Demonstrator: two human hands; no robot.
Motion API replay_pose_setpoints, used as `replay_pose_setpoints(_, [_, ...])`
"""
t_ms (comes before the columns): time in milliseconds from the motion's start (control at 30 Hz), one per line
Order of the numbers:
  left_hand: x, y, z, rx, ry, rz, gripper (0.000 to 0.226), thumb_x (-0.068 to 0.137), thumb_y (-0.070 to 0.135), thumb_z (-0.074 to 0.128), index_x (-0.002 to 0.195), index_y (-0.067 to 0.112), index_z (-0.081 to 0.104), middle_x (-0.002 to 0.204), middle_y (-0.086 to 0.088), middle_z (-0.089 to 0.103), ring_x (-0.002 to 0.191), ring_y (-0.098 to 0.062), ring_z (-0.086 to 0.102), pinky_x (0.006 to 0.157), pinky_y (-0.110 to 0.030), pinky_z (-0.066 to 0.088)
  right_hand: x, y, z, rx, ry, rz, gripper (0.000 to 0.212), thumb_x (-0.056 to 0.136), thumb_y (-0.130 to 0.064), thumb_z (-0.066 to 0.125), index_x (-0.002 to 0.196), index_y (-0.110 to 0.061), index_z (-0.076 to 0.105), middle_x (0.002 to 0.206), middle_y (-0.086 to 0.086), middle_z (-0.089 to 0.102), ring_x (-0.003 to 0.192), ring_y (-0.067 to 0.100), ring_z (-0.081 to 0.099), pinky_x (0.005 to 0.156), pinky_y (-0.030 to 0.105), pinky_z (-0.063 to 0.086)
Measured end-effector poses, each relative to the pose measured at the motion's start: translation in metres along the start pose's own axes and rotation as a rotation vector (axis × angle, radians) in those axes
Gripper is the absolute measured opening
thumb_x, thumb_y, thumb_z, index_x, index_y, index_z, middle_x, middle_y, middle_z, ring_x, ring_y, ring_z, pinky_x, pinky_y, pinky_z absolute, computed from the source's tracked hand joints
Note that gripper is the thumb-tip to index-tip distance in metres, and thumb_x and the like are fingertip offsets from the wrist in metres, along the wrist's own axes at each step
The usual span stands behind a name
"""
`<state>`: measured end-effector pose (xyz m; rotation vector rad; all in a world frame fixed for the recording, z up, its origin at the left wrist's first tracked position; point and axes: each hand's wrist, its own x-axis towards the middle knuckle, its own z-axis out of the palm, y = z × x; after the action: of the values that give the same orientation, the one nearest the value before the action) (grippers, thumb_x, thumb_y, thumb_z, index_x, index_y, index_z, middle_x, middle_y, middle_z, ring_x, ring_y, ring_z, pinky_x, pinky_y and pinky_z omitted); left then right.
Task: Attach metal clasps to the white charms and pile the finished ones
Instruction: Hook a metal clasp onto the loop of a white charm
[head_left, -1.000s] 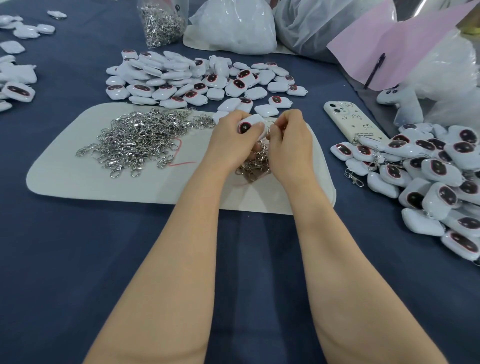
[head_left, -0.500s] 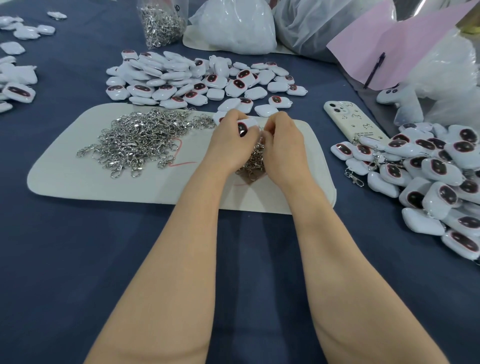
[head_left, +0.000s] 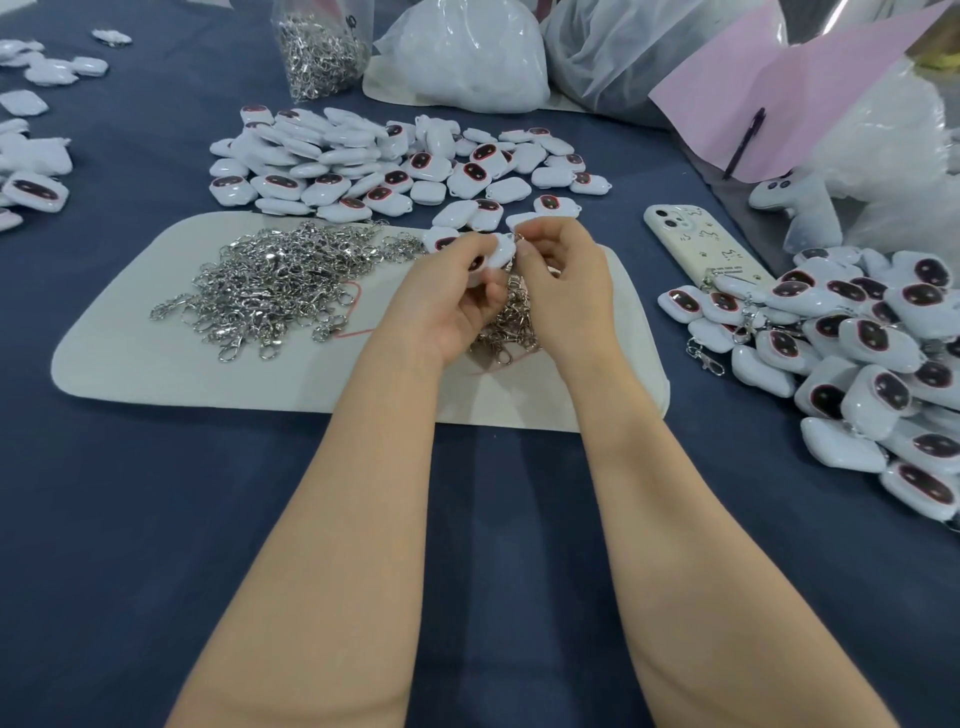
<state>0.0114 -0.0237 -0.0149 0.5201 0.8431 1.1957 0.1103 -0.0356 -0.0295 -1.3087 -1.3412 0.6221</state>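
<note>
Head view: grips one white charm (head_left: 496, 255) with the left hand (head_left: 457, 301), fingers curled round it, above the pale mat (head_left: 156, 364); pinches a metal clasp (head_left: 518, 237) at the charm's top edge with the right hand (head_left: 563, 291). Probably light, hard and glossy, so slippery; better to hold by the flat faces, close to that edge.
</note>
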Motion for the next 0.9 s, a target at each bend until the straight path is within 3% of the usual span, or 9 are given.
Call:
replay_pose_setpoints(133, [-0.004, 0.002, -0.001, -0.117, -0.03, -0.106, 0.01, 0.092, 0.004, 0.054, 0.082, 0.003, 0.051, 0.058, -0.003, 0.048, 0.036, -0.004, 0.046, 0.037, -0.011, 0.041, 0.001, -0.002, 0.002, 0.074, 0.099, 0.028, 0.013, 0.094, -0.011, 0.052, 0.095, -0.021, 0.06, 0.085, -0.016, 0.061, 0.08, -0.002, 0.057, 0.075, 0.012, 0.045])
replay_pose_setpoints(233, [-0.004, 0.001, -0.001, -0.036, -0.004, -0.094, 0.017, 0.092, 0.006, 0.056, 0.076, 0.007, 0.05, 0.046, 0.001, 0.048, 0.036, -0.003, 0.046, 0.037, -0.011, 0.041, 0.0, -0.001, 0.003, 0.041, 0.165, 0.027, 0.01, 0.095, -0.013, 0.052, 0.093, -0.02, 0.059, 0.079, -0.017, 0.059, 0.071, -0.008, 0.055, 0.068, 0.005, 0.041])
replay_pose_setpoints(300, [-0.004, 0.0, 0.0, 0.054, 0.019, -0.037, 0.016, 0.092, 0.008, 0.056, 0.078, 0.01, 0.051, 0.047, 0.003, 0.046, 0.036, -0.002, 0.045, 0.036, -0.011, 0.04, 0.0, 0.0, 0.003, -0.055, 0.177, -0.016, 0.01, 0.095, -0.013, 0.05, 0.093, -0.017, 0.059, 0.078, -0.016, 0.058, 0.071, -0.001, 0.054, 0.065, 0.007, 0.039])
replay_pose_setpoints(400, [-0.004, -0.003, 0.002, 0.31, 0.066, 0.144, 0.007, 0.092, 0.01, 0.056, 0.086, 0.014, 0.056, 0.067, -0.001, 0.051, 0.041, -0.004, 0.046, 0.04, -0.016, 0.04, 0.001, 0.004, 0.001, -0.251, 0.167, -0.128, 0.014, 0.095, -0.01, 0.047, 0.095, -0.007, 0.06, 0.083, -0.005, 0.058, 0.08, 0.015, 0.052, 0.067, 0.018, 0.033])
replay_pose_setpoints(533, [-0.003, -0.004, 0.001, 0.789, 0.143, 0.52, 0.01, 0.089, 0.015, 0.059, 0.097, 0.022, 0.057, 0.08, 0.005, 0.057, 0.069, -0.013, 0.052, 0.071, -0.031, 0.047, 0.001, 0.008, 0.0, -0.432, 0.119, -0.224, 0.015, 0.095, -0.008, 0.045, 0.09, -0.005, 0.059, 0.088, 0.007, 0.061, 0.082, 0.023, 0.046, 0.067, 0.022, 0.024])
replay_pose_setpoints(667, [-0.005, -0.005, -0.003, 0.985, 0.179, 0.731, 0.014, 0.088, 0.017, 0.058, 0.097, 0.027, 0.052, 0.072, 0.017, 0.051, 0.065, 0.005, 0.049, 0.062, -0.009, 0.036, 0.002, 0.007, 0.001, -0.434, 0.026, -0.227, 0.015, 0.093, -0.004, 0.045, 0.091, -0.003, 0.06, 0.089, 0.011, 0.063, 0.085, 0.027, 0.051, 0.069, 0.027, 0.031])
replay_pose_setpoints(767, [-0.002, -0.007, -0.002, 0.935, 0.213, 0.715, 0.013, 0.089, 0.018, 0.057, 0.101, 0.023, 0.055, 0.078, 0.018, 0.052, 0.068, 0.012, 0.05, 0.065, -0.001, 0.035, -0.001, 0.006, 0.003, -0.386, -0.034, -0.144, 0.017, 0.092, -0.005, 0.047, 0.102, -0.006, 0.06, 0.1, 0.008, 0.064, 0.096, 0.026, 0.054, 0.082, 0.03, 0.04])
replay_pose_setpoints(833, [0.003, -0.008, 0.001, 0.757, 0.195, 0.577, 0.011, 0.089, 0.019, 0.058, 0.1, 0.02, 0.055, 0.083, 0.009, 0.057, 0.069, -0.003, 0.055, 0.071, -0.016, 0.046, -0.001, 0.005, 0.004, -0.337, -0.028, -0.078, 0.018, 0.092, -0.007, 0.049, 0.105, -0.007, 0.061, 0.104, 0.005, 0.065, 0.101, 0.022, 0.055, 0.085, 0.026, 0.04])
replay_pose_setpoints(900, [0.003, -0.008, 0.003, 0.507, 0.163, 0.375, 0.006, 0.091, 0.016, 0.057, 0.096, 0.014, 0.057, 0.074, -0.002, 0.056, 0.052, -0.007, 0.053, 0.054, -0.021, 0.048, -0.001, 0.004, 0.003, -0.225, 0.009, -0.011, 0.016, 0.093, -0.011, 0.05, 0.104, -0.011, 0.062, 0.101, -0.002, 0.065, 0.099, 0.014, 0.057, 0.086, 0.02, 0.041])
